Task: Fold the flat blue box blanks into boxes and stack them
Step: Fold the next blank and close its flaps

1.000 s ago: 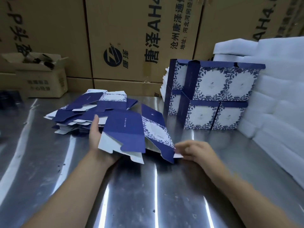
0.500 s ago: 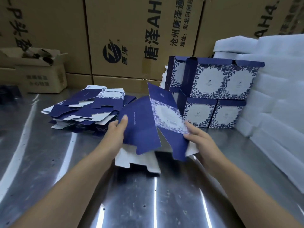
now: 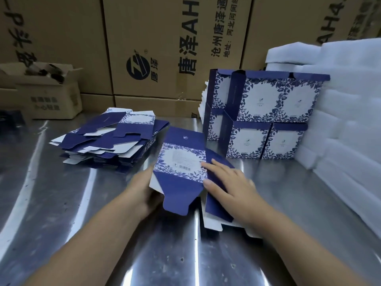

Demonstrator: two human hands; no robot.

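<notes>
One blank (image 3: 181,162) sits mid-counter (image 3: 61,203): left hand (image 3: 140,193) grips its left edge, right hand (image 3: 233,186) lies flat on its right panel. Back left, one pile (image 3: 115,139) of blanks; back edge, six stacked boxes (image 3: 266,100); right edge, foam (image 3: 350,100).

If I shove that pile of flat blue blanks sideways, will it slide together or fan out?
Probably fans out: the pile of blanks is skewed, edges jutting. It likely slides easily; the steel table looks smooth and glossy. Sheets look thin, so probably light.

Steel table (image 3: 61,203) bears blank pile (image 3: 111,141), folded boxes (image 3: 268,116), foam sheets (image 3: 346,120).
</notes>
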